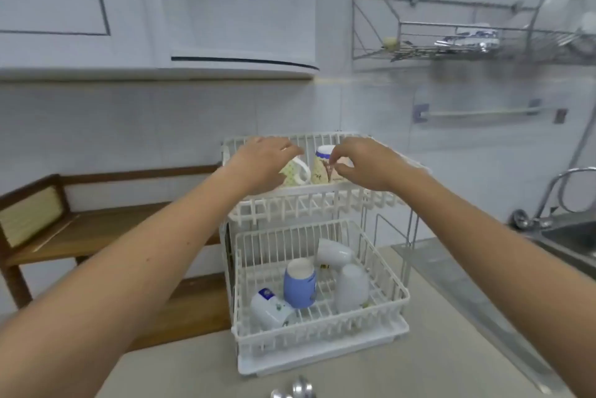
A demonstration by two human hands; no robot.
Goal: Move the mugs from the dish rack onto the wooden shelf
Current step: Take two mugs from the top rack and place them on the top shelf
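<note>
Both arms are stretched out over the top tier of the white dish rack [317, 204], which stands on the grey counter [419, 349] just right of the wooden shelf [106, 230]. The left hand [264, 162] is palm down, fingers spread and loosely curved over a pale patterned mug [295, 170] with a white handle; it covers the mug's body, and in the blur I cannot tell if it is actually gripping or only resting on it. The right hand [361, 162] has thumb and fingertips pinched close together right at the second mug [324, 165], a cream one with a blue band near its upturned base; contact looks likely, but a firm hold is not clear. Both of these mugs sit side by side in the upper tier.

Down in the lower basket there are four more: a blue mug [300, 283] standing upside down, a white mug with a blue mark [269, 305] lying on its side at the front left, a plain white mug [333, 252] tipped over at the back, and a frosted white mug [351, 286] on the right.

The wooden shelf's top board is bare. A steel sink [571, 236] shows at the far right.
</note>
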